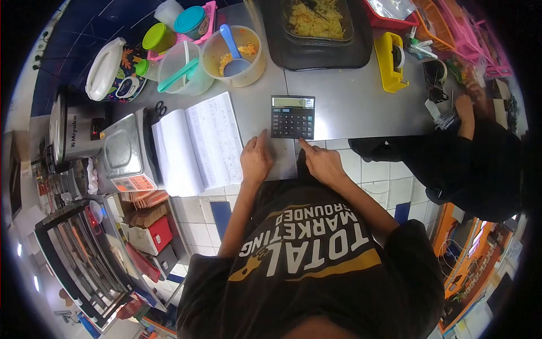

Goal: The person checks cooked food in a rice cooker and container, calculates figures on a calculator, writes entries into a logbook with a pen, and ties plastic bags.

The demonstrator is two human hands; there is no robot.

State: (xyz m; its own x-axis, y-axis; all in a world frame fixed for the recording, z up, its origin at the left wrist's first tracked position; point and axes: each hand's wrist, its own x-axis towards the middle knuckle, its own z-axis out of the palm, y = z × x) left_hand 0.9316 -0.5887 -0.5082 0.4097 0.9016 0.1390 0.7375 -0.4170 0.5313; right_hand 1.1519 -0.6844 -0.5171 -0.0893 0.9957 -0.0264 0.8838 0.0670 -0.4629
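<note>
A black calculator (293, 117) with a small display lies on the metal table (339, 107) near its front edge. My right hand (324, 165) is just below it, the index finger stretched out to the calculator's lower edge and the other fingers bent. On the calculator's lower left, my left hand (257, 159) rests at the table edge with its index finger extended, holding nothing I can see. An open notebook (209, 141) with handwritten lines lies left of that hand, its left-side pages curling up.
Behind the notebook stand a tub (248, 62) with orange food and a blue ladle, and a kitchen scale (127, 147). A black tray (316, 59) and a yellow tape dispenser (389, 62) are at the back. Another person's hand (466, 110) works at the right.
</note>
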